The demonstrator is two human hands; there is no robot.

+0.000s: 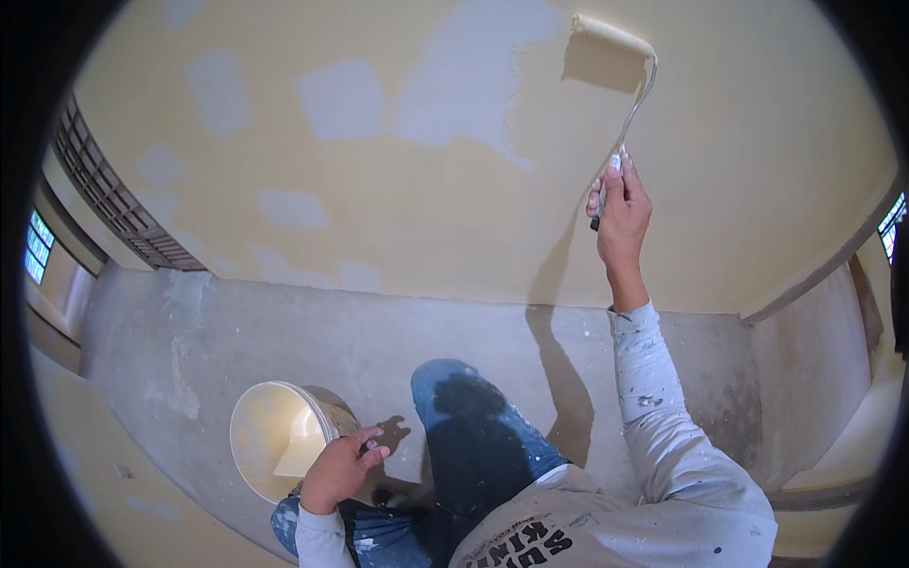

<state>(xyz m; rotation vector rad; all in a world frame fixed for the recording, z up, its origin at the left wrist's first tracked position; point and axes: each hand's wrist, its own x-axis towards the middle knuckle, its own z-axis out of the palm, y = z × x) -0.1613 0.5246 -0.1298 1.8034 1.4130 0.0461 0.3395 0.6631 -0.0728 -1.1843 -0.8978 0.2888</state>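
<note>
My right hand (620,210) is raised and grips the handle of a paint roller (611,38). The roller's cream sleeve presses against the yellow wall (398,170) high up, at the edge of a pale grey patch (473,76). My left hand (341,469) rests low by my knee, fingers curled on the rim of a white paint bucket (279,435) that holds cream paint. My legs in paint-stained blue jeans (478,445) sit between the two hands.
Several grey filler patches dot the wall at the left. A bare grey concrete floor (284,331) runs along the wall's base. A louvred vent (104,189) and a window (38,246) are at the left, another window (892,222) at the right.
</note>
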